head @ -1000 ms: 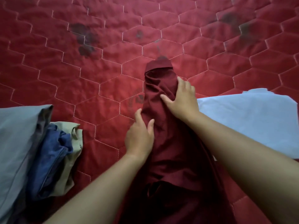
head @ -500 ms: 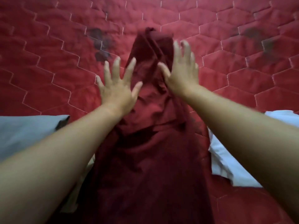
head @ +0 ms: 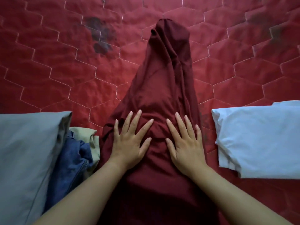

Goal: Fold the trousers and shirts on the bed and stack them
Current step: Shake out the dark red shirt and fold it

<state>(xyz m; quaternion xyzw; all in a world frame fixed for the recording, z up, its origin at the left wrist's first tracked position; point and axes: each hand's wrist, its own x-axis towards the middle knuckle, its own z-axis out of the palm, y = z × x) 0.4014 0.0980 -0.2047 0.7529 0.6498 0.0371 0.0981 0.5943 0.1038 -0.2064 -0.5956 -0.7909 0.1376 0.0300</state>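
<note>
now both hands, left hand (head: pixel 128 140) and right hand (head: pixel 185 140), press spread fingers (head: pixel 134 118) flat on maroon trousers (head: pixel 164 78).

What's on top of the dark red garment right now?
The left hand and right hand lie flat on the dark red garment, fingers spread. Cloth under the palms is hidden.

Person, head view: two forearms and two hands visible. The left forearm (head: pixel 90 192) and right forearm (head: pixel 235 192) are bare along their whole visible length, broad at the frame's lower edge and tapering to the wrist. The left hand (head: pixel 128 143) and right hand (head: pixel 186 145) are bare, backs visible, five digits each. Fingernails short and rounded; knuckle creases discernible.
</note>
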